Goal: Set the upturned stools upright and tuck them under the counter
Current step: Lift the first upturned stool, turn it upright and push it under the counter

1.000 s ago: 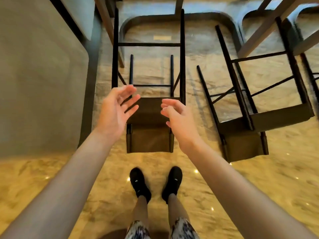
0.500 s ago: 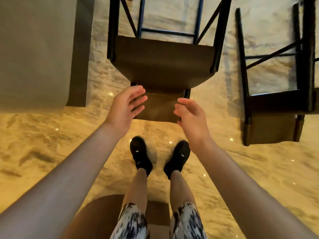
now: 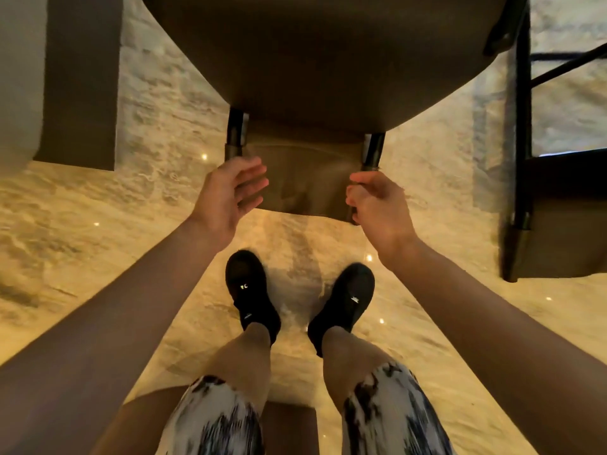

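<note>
Nearest, black shoes (image 3: 253, 290) planted on the marble floor (image 3: 98, 257). Just ahead, left hand (image 3: 226, 198) spread beside the toppled stool's backrest (image 3: 302, 178); right hand (image 3: 377, 205) curling at its far edge, grip uncertain. Second stool (image 3: 551, 224) lying farther right. Nothing righted yet.

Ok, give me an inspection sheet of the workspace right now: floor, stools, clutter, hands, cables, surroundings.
Surface: glossy marble floor, light spots reflected.
Job's things: near stool lying tipped over, brown seat facing the camera, backrest toward the feet; second stool also down, on the right.
Clutter: nothing seen.
Hands: left hand open at the backrest's left edge, contact unclear; right hand curled round the right edge.
Cables: nothing seen.
Surroundings: grey counter wall with dark base at left; black shoes behind the stool.
</note>
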`<control>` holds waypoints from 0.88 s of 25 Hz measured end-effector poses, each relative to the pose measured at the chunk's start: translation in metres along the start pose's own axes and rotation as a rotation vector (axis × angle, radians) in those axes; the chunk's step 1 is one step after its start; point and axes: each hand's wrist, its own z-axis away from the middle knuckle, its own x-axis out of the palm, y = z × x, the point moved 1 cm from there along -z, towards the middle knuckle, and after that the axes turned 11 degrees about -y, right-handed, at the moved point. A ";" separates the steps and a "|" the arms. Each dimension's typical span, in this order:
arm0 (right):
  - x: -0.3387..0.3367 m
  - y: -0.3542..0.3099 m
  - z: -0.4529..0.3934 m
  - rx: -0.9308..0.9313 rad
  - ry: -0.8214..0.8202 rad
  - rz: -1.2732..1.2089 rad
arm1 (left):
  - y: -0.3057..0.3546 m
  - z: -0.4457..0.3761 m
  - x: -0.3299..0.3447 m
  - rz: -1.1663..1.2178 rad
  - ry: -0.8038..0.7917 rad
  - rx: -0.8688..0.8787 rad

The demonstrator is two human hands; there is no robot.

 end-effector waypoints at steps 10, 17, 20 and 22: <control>-0.006 0.052 -0.132 -0.113 -0.013 0.270 | -0.050 -0.130 -0.039 -0.107 0.157 0.049; -0.011 0.104 -0.213 -0.120 0.098 0.448 | -0.072 -0.220 -0.072 -0.302 0.263 0.230; -0.024 0.126 -0.253 -0.156 0.255 0.462 | -0.076 -0.257 -0.107 -0.706 0.508 0.403; -0.028 0.146 -0.270 -0.229 0.358 0.473 | -0.083 -0.276 -0.129 -0.779 0.528 0.388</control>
